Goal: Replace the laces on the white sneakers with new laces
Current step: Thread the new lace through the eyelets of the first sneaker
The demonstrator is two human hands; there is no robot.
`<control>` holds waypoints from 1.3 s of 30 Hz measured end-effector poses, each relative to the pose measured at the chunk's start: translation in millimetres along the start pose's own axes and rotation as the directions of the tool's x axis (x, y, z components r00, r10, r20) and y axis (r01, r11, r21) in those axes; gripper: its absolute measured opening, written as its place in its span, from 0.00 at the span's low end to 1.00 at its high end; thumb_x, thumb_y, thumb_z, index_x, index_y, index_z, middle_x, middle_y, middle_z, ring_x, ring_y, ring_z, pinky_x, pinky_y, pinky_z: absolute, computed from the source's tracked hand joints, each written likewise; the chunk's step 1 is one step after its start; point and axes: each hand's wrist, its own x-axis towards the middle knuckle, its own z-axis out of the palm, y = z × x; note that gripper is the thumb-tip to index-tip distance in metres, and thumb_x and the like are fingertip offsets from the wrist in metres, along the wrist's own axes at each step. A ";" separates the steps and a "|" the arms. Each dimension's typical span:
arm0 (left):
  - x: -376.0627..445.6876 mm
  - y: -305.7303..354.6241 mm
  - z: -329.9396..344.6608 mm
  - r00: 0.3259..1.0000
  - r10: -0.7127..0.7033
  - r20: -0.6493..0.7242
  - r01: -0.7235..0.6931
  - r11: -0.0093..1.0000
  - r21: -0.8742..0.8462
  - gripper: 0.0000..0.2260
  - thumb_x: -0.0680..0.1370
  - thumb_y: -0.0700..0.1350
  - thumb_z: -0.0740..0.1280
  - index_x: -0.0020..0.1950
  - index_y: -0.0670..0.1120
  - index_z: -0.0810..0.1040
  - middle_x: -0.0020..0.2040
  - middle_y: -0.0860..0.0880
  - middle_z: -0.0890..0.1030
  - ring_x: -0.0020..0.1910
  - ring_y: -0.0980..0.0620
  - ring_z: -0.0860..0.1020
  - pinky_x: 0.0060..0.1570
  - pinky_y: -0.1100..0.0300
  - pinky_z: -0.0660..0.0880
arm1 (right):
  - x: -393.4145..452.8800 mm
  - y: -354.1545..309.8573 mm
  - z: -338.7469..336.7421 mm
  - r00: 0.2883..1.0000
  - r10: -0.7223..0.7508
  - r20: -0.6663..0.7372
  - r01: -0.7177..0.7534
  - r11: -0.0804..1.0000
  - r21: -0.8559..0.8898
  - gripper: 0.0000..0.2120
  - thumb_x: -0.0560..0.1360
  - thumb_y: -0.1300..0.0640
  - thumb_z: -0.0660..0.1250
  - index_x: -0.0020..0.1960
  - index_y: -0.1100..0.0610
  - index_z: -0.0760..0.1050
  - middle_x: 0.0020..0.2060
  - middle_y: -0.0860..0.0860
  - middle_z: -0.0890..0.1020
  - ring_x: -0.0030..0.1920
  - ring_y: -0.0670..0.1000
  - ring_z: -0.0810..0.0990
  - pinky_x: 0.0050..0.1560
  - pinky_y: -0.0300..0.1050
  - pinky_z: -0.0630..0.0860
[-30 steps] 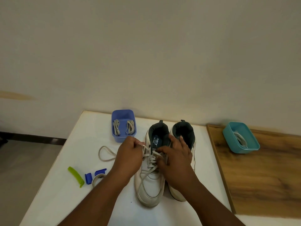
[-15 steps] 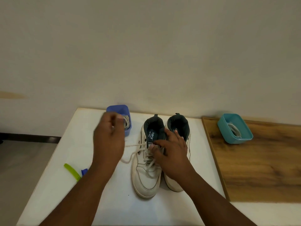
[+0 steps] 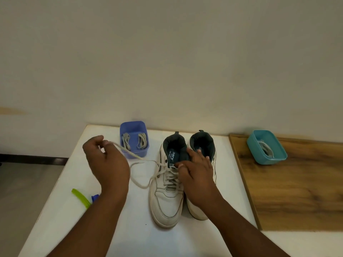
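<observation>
White lace [image 3: 137,157] pinched in left hand [image 3: 105,162].

Bare white table [image 3: 130,230] left of sneakers [image 3: 168,193]; obstacles: loose lace [image 3: 138,165], blue tub [image 3: 134,140] behind, green clip [image 3: 80,198] at left edge.

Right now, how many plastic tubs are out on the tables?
2. A blue tub stands on the white table behind the left hand; a teal tub sits on the wooden surface to the right. Both hold laces.
</observation>
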 end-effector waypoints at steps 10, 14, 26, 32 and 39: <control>-29.0 -40.1 8.4 0.664 0.117 0.738 -0.612 0.653 0.447 0.07 0.79 0.54 0.68 0.56 0.57 0.81 0.60 0.52 0.76 0.58 0.50 0.72 0.54 0.59 0.70 | -1.4 2.2 -0.5 0.996 -0.007 0.088 0.019 0.990 -0.141 0.13 0.76 0.38 0.66 0.56 0.38 0.83 0.81 0.47 0.59 0.82 0.55 0.49 0.79 0.53 0.38; -25.4 -36.5 7.9 0.663 0.101 0.742 -0.618 0.633 0.466 0.04 0.81 0.51 0.64 0.51 0.53 0.78 0.51 0.52 0.77 0.50 0.53 0.75 0.48 0.59 0.71 | 0.0 1.2 0.1 0.998 -0.005 0.065 0.011 0.996 -0.094 0.06 0.78 0.42 0.69 0.48 0.40 0.84 0.81 0.46 0.59 0.82 0.56 0.49 0.79 0.53 0.41; -30.7 -25.0 11.9 0.668 -0.087 0.739 -0.430 0.766 0.478 0.06 0.82 0.51 0.61 0.52 0.52 0.75 0.45 0.53 0.81 0.43 0.56 0.78 0.39 0.64 0.69 | -2.3 -0.6 9.2 1.000 0.017 -0.022 -0.018 0.997 -0.081 0.20 0.76 0.32 0.56 0.51 0.43 0.79 0.80 0.49 0.63 0.79 0.57 0.60 0.79 0.58 0.51; -27.5 -32.5 8.4 0.641 -0.094 0.762 -0.513 0.686 0.516 0.12 0.81 0.58 0.63 0.54 0.52 0.80 0.49 0.53 0.82 0.47 0.55 0.78 0.48 0.60 0.71 | 0.9 5.1 9.0 0.999 -0.003 -0.050 0.001 1.000 -0.024 0.08 0.80 0.46 0.66 0.42 0.43 0.76 0.78 0.48 0.66 0.76 0.53 0.65 0.78 0.58 0.52; -27.5 -24.3 10.6 0.707 -0.216 0.673 -0.279 0.790 0.547 0.08 0.82 0.48 0.62 0.50 0.45 0.77 0.47 0.50 0.79 0.45 0.53 0.75 0.45 0.57 0.70 | -0.9 -1.4 11.0 0.995 0.025 -0.099 -0.036 0.993 -0.113 0.30 0.79 0.33 0.43 0.46 0.46 0.80 0.77 0.47 0.69 0.75 0.51 0.67 0.79 0.59 0.50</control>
